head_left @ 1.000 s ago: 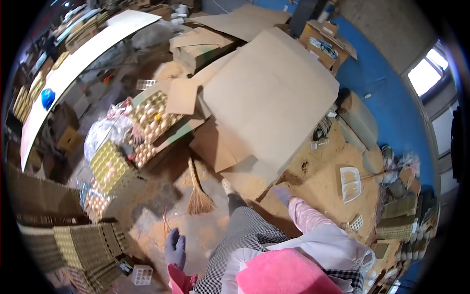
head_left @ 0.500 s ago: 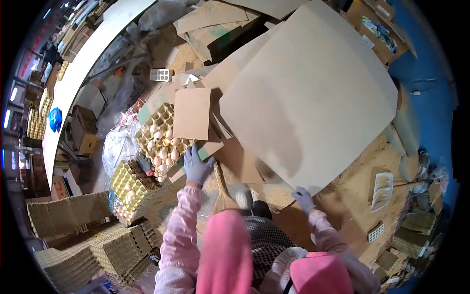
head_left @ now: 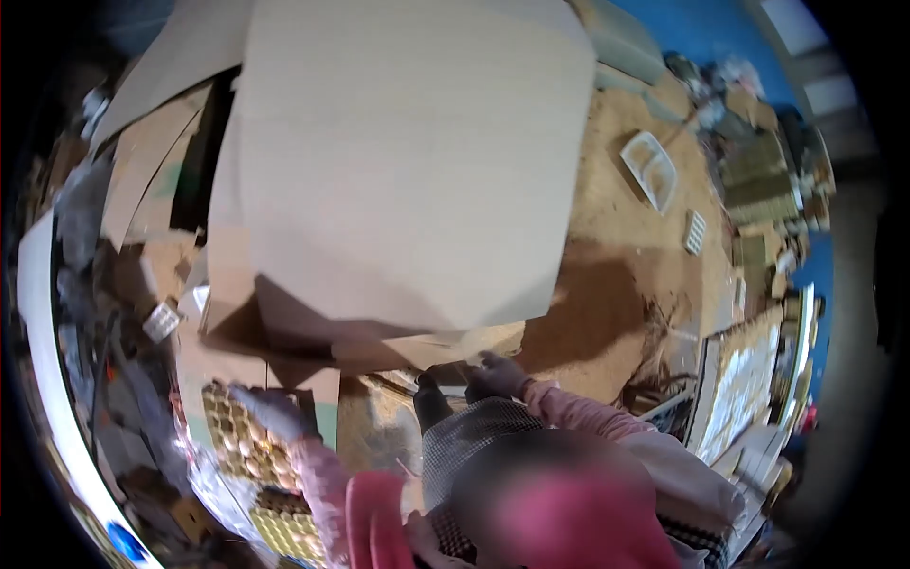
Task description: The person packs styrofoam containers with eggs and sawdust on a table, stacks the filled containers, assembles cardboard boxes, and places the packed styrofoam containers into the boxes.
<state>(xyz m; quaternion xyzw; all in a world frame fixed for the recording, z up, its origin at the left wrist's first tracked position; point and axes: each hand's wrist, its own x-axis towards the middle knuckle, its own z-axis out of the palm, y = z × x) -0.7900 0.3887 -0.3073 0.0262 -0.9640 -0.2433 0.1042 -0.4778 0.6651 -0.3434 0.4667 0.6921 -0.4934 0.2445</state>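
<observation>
My left hand [head_left: 273, 414], in a grey glove, reaches over a pulp egg tray [head_left: 224, 417] at lower left, its fingers stretched out. Pale eggs [head_left: 258, 453] sit in several of the cups. Just below the large cardboard sheet [head_left: 408, 180] is my right hand [head_left: 497, 376], gloved and in shadow. Its fingers lie near the edge of a lower cardboard strip [head_left: 408, 349]; blur hides whether they grip it. The sheet spans the upper middle, and its near edge shades the cardboard beneath.
Another egg tray [head_left: 284, 526] lies below the first. A white plastic tray [head_left: 650, 171] and a small white holed block [head_left: 695, 232] lie on the brown floor [head_left: 607, 190] at right. A long white surface [head_left: 47, 351] runs along the left.
My view has turned, so the big sheet appears more upright and further left. My left hand has shifted from the cardboard pieces onto the egg tray. The small cardboard square no longer shows there.
</observation>
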